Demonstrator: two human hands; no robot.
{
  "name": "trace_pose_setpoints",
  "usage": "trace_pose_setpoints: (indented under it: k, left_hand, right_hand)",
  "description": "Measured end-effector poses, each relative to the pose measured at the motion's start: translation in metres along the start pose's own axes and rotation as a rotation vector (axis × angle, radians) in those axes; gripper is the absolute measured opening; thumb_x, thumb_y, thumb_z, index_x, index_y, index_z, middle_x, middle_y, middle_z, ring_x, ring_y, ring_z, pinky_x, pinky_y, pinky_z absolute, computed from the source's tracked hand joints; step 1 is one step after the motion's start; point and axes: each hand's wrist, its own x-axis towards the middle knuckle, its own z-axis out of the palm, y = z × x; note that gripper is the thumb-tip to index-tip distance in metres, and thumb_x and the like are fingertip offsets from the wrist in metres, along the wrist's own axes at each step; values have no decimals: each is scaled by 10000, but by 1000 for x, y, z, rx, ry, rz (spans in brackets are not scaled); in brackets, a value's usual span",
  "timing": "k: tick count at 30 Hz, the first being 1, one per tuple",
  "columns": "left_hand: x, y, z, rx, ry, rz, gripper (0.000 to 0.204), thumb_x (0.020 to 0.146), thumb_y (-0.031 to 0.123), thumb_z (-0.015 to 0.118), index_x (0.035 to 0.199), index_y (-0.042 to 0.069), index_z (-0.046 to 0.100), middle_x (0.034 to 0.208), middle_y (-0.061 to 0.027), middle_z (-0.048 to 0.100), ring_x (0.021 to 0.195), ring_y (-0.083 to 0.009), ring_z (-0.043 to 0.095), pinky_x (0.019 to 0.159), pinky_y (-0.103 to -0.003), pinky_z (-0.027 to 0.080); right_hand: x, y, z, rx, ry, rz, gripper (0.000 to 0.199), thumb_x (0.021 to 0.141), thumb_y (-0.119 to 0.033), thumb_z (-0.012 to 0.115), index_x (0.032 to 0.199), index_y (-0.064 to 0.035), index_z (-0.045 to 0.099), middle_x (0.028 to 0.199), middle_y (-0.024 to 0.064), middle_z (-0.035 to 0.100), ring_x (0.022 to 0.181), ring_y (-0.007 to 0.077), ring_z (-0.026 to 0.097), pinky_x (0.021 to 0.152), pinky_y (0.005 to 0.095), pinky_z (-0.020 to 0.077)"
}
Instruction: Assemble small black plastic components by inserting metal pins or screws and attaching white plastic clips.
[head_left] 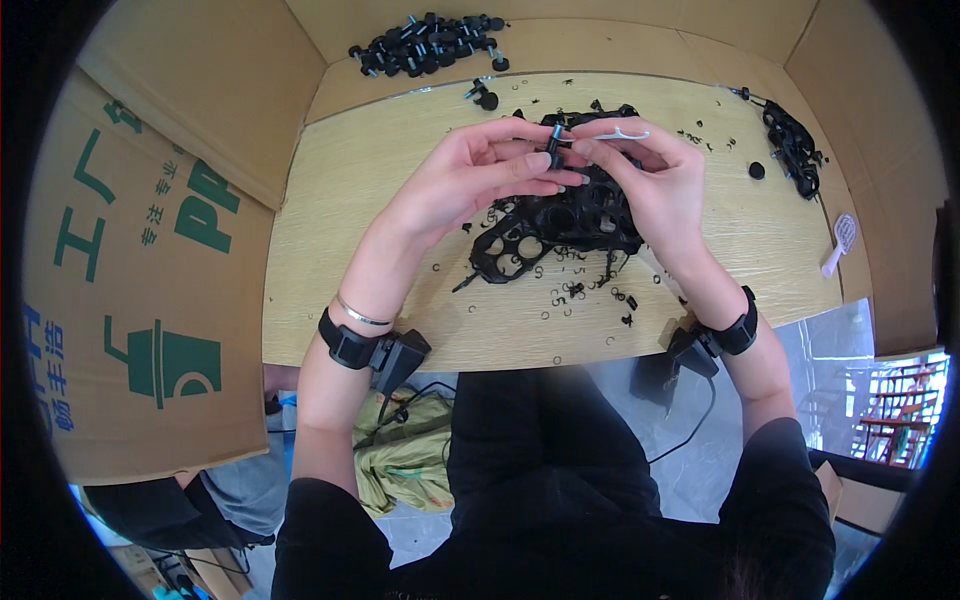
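Both my hands are raised close together over the middle of the table. A black-headed knob bolt (555,148) stands upright in the fingers of my left hand (470,180), its metal shank pointing up. Between thumb and fingers, my right hand (660,185) pinches a slim white plastic pick (622,134), shaped like a floss pick. Its thin end reaches the bolt's shank; whether it touches cannot be made out. Beneath the hands lies a heap of black perforated plastic sheets (570,215), partly hidden by my fingers.
Many knob bolts (430,45) are piled at the back left; a few lie nearer (485,95). More black scrap (792,150), a round black cap (756,170) and a white comb-like brush (840,240) lie right. Small rings and black bits litter the wooden tabletop (350,200). Cardboard walls surround it.
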Motion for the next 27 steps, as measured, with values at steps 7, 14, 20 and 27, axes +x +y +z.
trace_pose_setpoints:
  k: [7,14,20,27]
  left_hand:
    - [0,5,4,47,13,6,304,953,80,582,1234,-36,557,1177,-192,638,1094,-336,640,980,-389,530]
    - [-1,4,5,47,29,8,323,943,76,599,1238,-49,557,1159,-181,644,1099,-311,640,984,-386,528]
    - [-1,6,3,137,47,40,332,975,145,567,1250,-40,565,1119,-146,651,1022,-255,655,925,-368,535]
    - [-3,4,4,88,63,-8,348,1016,241,507,1247,-13,563,1014,-81,624,874,-147,585,825,-306,498]
  right_hand:
    - [-2,-1,0,84,22,11,144,856,43,649,982,25,717,943,100,728,878,150,696,810,260,549]
    - [-5,-2,4,53,32,20,144,855,44,661,984,18,720,960,109,721,892,156,695,809,257,558]
    - [-2,4,3,10,71,-99,107,933,-33,603,998,26,663,948,69,662,883,119,630,802,244,485]
    - [2,-4,0,15,-68,-53,137,908,-69,641,935,0,526,906,73,634,867,155,621,805,265,473]
